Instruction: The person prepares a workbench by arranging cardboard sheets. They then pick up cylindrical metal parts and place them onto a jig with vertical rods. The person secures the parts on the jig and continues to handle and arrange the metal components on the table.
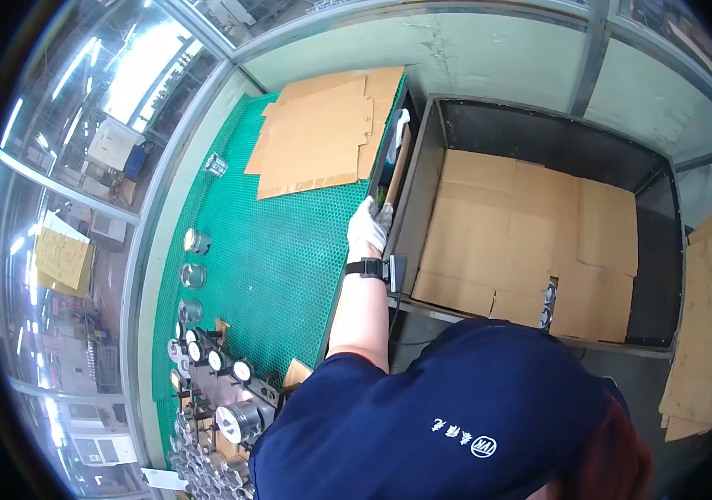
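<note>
My left hand (369, 229), in a white glove with a black strap and small device at the wrist, reaches over the edge of the green-matted bench (289, 267). Its fingers are closed at the near end of a narrow strip of cardboard (398, 171), which stands on edge in the gap between the bench and a large dark bin (558, 118). Part of the grip is hidden. Something white (403, 121) shows at the strip's far end. My right hand is out of view, and a navy-shirted torso covers the lower middle.
Flattened cardboard (323, 125) lies at the bench's far end. Metal cylinders (193, 276) line its left side, near dial gauges (217, 360) and many metal parts. Cardboard sheets (506, 217) line the bin, with round metal pieces (548, 304) in a slot. More cardboard (710, 325) stands right.
</note>
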Demonstrator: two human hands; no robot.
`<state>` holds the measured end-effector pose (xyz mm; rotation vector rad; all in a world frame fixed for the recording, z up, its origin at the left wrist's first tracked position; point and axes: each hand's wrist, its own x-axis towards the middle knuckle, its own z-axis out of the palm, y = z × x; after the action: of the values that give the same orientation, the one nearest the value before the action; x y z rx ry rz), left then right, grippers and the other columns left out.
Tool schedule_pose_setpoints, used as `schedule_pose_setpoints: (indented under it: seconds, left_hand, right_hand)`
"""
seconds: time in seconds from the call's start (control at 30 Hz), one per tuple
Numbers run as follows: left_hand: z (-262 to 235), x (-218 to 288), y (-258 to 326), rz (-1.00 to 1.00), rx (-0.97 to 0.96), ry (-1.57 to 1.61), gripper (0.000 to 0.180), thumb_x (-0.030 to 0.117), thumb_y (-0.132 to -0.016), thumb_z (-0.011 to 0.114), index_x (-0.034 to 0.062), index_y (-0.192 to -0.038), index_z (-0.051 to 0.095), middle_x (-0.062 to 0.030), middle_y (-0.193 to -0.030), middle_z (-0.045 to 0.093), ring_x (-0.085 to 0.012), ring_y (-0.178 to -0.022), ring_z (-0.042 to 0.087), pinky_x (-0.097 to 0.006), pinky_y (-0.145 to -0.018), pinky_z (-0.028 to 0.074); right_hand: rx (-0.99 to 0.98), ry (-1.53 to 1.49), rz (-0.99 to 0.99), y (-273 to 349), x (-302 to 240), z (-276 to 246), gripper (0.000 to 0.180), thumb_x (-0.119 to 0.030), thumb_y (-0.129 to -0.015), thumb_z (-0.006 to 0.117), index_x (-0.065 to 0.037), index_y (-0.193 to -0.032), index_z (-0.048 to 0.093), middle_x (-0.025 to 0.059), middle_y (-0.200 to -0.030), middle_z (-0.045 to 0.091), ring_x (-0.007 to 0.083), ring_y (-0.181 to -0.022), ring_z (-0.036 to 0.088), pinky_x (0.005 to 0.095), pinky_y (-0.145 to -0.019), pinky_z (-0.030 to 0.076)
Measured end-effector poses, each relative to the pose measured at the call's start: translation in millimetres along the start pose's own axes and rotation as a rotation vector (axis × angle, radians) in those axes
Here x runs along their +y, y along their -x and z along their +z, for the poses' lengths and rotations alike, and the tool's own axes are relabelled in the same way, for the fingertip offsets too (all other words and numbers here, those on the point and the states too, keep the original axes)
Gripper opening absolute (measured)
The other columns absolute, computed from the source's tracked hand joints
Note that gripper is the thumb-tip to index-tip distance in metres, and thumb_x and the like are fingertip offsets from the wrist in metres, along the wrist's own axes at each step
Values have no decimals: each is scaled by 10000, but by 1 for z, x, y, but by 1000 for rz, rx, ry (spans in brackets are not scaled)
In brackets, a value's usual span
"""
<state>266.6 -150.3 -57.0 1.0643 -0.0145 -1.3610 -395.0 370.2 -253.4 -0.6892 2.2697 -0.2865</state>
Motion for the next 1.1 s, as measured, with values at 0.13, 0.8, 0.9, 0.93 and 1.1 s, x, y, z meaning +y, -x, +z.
schedule_pose_setpoints:
  seconds: [0.13, 0.8, 0.9, 0.93, 1.1]
  left_hand:
    - [-16, 23, -54, -14, 30, 181, 487, 197, -1002, 629, 9, -1396, 414, -220, -1304, 532, -369, -1096, 627, -421, -907, 591]
    - [6, 68, -146, 96, 196, 261, 359, 343, -996, 633, 73, -1210, 532, -122, -1119, 581, -253, -853, 642, -341, -672, 589]
    - [18, 89, -146, 76, 85, 137, 326, 428, -981, 648, 118, -1050, 573, -72, -874, 598, -201, -664, 587, -315, -548, 508]
    - [20, 100, -149, 58, 31, 91, 332, 454, -977, 650, 131, -997, 580, -55, -784, 595, -186, -599, 562, -310, -508, 476]
    - [71, 172, -144, 230, 47, -152, 197, 240, -991, 658, 139, -881, 529, -8, -644, 488, -164, -538, 506, -292, -465, 430]
  right_hand:
    - [19, -22, 45, 17, -44, -1, 345, -258, -914, 671, -24, -1165, 709, 185, -1071, 753, 303, -1016, 713, 387, -897, 538]
    - [54, 29, 169, 56, -62, 6, 339, -260, -913, 672, -20, -1148, 709, 190, -1062, 752, 317, -1006, 713, 394, -884, 538]
    - [63, 49, 175, 61, -49, 5, 338, -261, -913, 672, -19, -1146, 709, 191, -1061, 751, 319, -1004, 713, 395, -882, 537]
    - [63, 60, 170, 60, -43, 2, 337, -261, -912, 672, -19, -1145, 709, 191, -1060, 751, 320, -1004, 713, 395, -882, 537]
    - [33, 159, 95, 56, -47, 18, 332, -262, -911, 667, -20, -1135, 704, 208, -1078, 742, 343, -1023, 704, 406, -894, 533]
